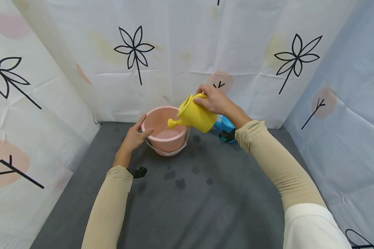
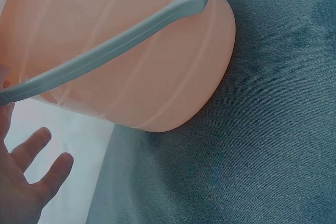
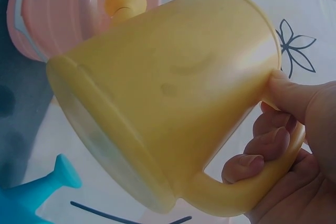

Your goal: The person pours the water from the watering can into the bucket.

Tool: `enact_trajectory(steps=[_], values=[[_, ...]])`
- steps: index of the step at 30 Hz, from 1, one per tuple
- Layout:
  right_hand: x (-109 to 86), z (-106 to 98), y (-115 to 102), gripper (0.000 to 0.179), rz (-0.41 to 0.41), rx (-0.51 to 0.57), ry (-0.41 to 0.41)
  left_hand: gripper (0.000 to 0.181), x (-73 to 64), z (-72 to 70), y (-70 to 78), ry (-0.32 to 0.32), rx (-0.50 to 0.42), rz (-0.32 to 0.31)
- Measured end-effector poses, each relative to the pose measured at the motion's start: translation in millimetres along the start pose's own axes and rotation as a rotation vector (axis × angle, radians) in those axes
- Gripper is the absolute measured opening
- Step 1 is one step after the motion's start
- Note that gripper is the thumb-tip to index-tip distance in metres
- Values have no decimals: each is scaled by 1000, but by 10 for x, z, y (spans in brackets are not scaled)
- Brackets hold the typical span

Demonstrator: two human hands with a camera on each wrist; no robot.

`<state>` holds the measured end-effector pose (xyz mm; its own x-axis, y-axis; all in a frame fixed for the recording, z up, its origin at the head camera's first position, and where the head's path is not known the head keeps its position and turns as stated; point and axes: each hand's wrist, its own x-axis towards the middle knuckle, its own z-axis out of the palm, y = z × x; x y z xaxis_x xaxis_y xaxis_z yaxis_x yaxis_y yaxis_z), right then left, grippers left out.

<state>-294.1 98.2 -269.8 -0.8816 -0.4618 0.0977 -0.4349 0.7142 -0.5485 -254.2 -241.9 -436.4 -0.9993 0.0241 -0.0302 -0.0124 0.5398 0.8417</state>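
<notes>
Pink bucket [image 1: 169,144] with a pale carrying handle [image 2: 105,64] slung low across its outer wall stands upright on a dark grey surface [image 1: 205,214]. At the bucket's left side is the left hand [image 1: 133,137], its thumb across the rim and its fingers loosely spread along the outside, touching rather than wrapped round it. Above and to the right of the bucket, the right hand [image 1: 216,100] has its fingers curled firmly round the handle of a yellow watering can [image 1: 197,116], which is tilted so that its round-ended spout hangs over the bucket's mouth. Faint marks, one of them curved, show on the can's side. Right of the bucket, a blue watering can [image 1: 227,122] is partly hidden by the right wrist, where a dark strap [image 1: 230,134] carries a green patch [image 1: 223,139], any lettering on it too small to read. Dark spots [image 1: 180,183] mark the surface in front of the bucket; behind it hangs white cloth [image 1: 187,38] printed with black-outlined flowers [image 1: 134,48]
</notes>
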Motion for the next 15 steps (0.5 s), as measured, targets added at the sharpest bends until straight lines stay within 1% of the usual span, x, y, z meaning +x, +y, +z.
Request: enact_trajectory(steps=[7, 15], values=[[5, -3, -6, 27, -8, 2, 0, 91, 5, 9, 4, 8, -8, -2], [26, 4, -15, 28, -10, -8, -9, 92, 0, 0, 4, -2, -16, -3]])
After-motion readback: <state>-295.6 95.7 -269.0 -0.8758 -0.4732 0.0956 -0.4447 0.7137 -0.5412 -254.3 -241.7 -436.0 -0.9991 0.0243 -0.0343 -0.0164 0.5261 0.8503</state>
